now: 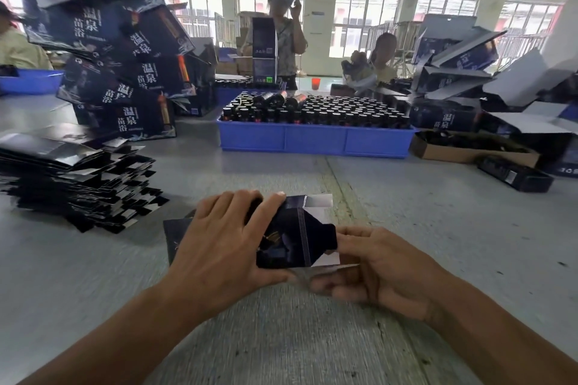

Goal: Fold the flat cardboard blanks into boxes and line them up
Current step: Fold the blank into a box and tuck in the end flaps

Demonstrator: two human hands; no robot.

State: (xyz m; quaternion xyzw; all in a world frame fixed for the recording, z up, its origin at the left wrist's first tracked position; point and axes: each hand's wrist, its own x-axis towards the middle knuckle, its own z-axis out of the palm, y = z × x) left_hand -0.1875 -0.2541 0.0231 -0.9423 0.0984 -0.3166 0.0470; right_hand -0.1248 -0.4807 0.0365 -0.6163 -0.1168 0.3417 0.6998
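Note:
A dark blue cardboard blank (294, 237), partly opened into a box shape, lies low over the grey table in front of me. My left hand (225, 244) grips its left part, fingers curled over the top and thumb underneath. My right hand (375, 266) pinches a pale flap at the blank's right end. A thick stack of flat dark blanks (78, 184) lies at the left. Folded dark boxes with white lettering (125, 72) are piled high at the back left.
A blue tray (312, 139) packed with dark bottles stands across the middle of the table. More opened boxes (463, 78) and a brown carton (469, 150) crowd the right. Two people stand beyond the table. A blue bin (31, 81) sits far left.

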